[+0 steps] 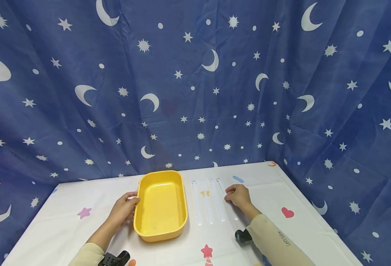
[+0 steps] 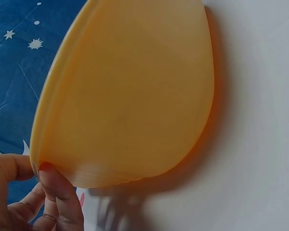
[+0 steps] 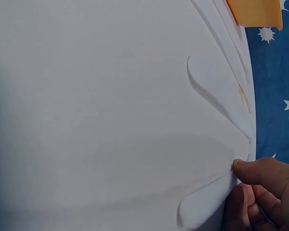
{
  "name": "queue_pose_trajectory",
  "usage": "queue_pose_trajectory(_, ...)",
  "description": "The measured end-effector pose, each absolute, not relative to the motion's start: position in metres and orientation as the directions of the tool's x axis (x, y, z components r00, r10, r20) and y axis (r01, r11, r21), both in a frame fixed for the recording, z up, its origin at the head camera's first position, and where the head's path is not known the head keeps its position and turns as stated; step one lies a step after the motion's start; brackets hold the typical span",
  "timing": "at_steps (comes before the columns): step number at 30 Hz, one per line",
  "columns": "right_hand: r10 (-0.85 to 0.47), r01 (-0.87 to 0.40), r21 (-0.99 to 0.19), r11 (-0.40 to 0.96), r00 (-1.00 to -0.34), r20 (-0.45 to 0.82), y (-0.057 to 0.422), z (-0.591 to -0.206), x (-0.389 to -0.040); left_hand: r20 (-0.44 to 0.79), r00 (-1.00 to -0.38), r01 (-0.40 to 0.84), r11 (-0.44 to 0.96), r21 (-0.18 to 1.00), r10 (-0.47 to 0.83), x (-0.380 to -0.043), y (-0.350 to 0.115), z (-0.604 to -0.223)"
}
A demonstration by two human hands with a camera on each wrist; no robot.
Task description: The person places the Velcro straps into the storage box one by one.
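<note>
Our left hand [image 1: 123, 209] grips a yellow rectangular plastic tub [image 1: 162, 208]; our right hand [image 1: 239, 196] pinches a long white plastic strip [image 3: 207, 201].

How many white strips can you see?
4. The first strip, second strip and third strip lie right of the tray; the fourth strip is in the right grip. No others show.
</note>
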State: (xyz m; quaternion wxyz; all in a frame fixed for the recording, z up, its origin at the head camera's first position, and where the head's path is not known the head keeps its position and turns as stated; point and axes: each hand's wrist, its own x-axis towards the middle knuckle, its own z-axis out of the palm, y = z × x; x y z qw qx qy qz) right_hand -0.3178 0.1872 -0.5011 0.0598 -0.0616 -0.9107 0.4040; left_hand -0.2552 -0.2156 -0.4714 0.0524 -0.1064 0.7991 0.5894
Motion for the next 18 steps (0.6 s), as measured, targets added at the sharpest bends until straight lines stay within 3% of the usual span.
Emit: queue_pose_trajectory(18,0.165,0.065,-0.798,0.599,-0.985,0.044,0.1911,-0.5089,-0.3181,-0.213,-0.971,-0.236,0.307,0.922,-0.106,-0.2536,-0.2147,-0.4702)
